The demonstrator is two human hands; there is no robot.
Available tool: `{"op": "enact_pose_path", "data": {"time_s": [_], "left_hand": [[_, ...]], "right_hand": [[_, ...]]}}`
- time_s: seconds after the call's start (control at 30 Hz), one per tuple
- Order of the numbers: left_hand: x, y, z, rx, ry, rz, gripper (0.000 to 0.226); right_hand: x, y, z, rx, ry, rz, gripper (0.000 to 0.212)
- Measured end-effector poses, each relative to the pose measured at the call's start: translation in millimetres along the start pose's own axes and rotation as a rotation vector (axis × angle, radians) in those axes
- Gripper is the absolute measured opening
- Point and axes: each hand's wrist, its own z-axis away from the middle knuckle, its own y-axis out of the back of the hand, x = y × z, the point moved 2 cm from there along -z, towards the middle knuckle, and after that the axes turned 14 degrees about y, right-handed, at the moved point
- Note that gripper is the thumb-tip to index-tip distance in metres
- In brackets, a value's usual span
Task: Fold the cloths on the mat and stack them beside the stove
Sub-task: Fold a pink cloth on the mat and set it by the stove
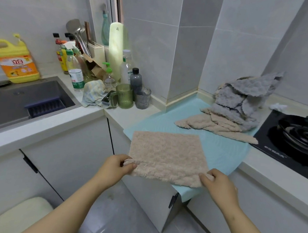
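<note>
A beige cloth (167, 153) lies spread flat on the light blue mat (219, 149) at the counter's front edge. My left hand (116, 166) pinches its near left corner, and my right hand (217, 183) pinches its near right corner. At the back of the mat a loose pile of grey cloths (244, 98) sits over more beige cloths (212, 123). The black gas stove (296, 136) is right of the mat.
Left of the mat stand a green glass (124, 95), a grey cup (142, 97), bottles and a crumpled rag (94, 93). The sink (28, 99) and a yellow detergent jug (16, 59) are farther left. White cabinets are below the counter.
</note>
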Motion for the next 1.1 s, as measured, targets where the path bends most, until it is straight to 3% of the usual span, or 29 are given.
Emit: {"op": "enact_pose_path", "data": {"time_s": [0.17,0.5,0.8,1.1], "left_hand": [[10,1,-24,0.079,0.023,0.05,0.01],[35,-11,-113,0.241,0.188,-0.03,0.007],[32,-21,-152,0.235,0.311,-0.124,0.01],[27,-20,-172,0.221,0.316,-0.221,0.012]], "right_hand": [[5,-1,-37,0.057,-0.025,-0.166,0.004],[15,-8,-134,0.052,-0.065,-0.492,0.01],[27,-26,-183,-0.002,-0.068,-0.506,0.009],[27,-36,-197,-0.079,-0.013,-0.326,0.012]]}}
